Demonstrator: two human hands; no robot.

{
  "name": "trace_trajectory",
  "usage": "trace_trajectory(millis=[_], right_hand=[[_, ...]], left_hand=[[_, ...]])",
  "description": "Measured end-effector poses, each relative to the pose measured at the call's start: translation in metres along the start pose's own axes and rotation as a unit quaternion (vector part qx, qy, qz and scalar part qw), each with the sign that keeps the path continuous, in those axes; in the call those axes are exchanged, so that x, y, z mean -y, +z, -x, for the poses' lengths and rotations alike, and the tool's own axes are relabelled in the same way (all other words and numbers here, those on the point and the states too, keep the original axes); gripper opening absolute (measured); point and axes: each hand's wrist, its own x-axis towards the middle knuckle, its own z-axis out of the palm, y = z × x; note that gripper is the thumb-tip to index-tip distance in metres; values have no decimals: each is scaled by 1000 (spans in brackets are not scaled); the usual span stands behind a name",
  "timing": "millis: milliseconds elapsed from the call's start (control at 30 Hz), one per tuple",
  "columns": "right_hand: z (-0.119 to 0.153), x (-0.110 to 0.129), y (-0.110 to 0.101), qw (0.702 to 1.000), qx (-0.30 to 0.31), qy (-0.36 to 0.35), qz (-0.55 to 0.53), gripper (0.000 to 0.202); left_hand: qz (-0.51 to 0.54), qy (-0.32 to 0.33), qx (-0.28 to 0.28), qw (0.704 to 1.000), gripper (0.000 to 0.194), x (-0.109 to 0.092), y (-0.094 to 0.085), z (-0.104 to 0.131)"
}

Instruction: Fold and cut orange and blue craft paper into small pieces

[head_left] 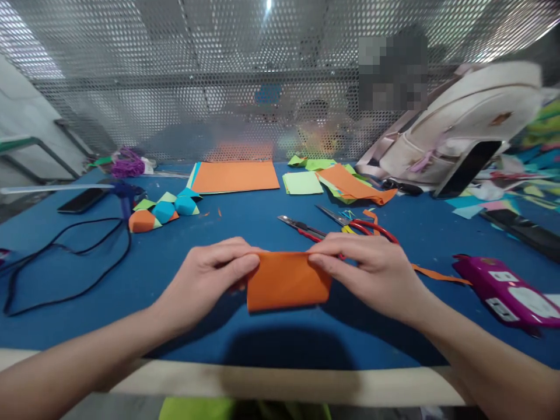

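The left hand (210,271) and the right hand (370,265) each pinch an orange paper (289,283), thumb on the near face and fingers behind, close to the two ends of its far edge. The paper appears folded over and sits between them, above the near part of the blue table (149,274); whether its near edge touches the surface cannot be told.

Just beyond the right hand lie a utility knife (301,227) and red-handled scissors (350,221), both partly hidden by it. An orange strip (441,274) runs from behind that hand toward a purple case (510,291) at the right.

Past the left hand, a row of folded paper shapes (164,211) in orange, green and blue rests near a looped black cable (129,240) and a phone (84,200). Farther out, an orange-topped stack of sheets (236,177) lies left of pale green squares (303,183) and a loose orange piece (350,184). Another phone (469,169) leans by a pale backpack (464,119), before a perforated metal screen (219,99).
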Motion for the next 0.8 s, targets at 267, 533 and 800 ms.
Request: trace_trajectory(millis=[267,533,800], right_hand=[[-5,-38,29,978,127,166,25,20],[5,-51,47,989,111,73,69,19],[12,-59,53,990,91,23,109,17]], left_hand=[[-10,-204,83,975,27,41,9,-31],[-350,20,78,933,30,47,3,-33],[-490,5,88,867,26,50,8,-26]])
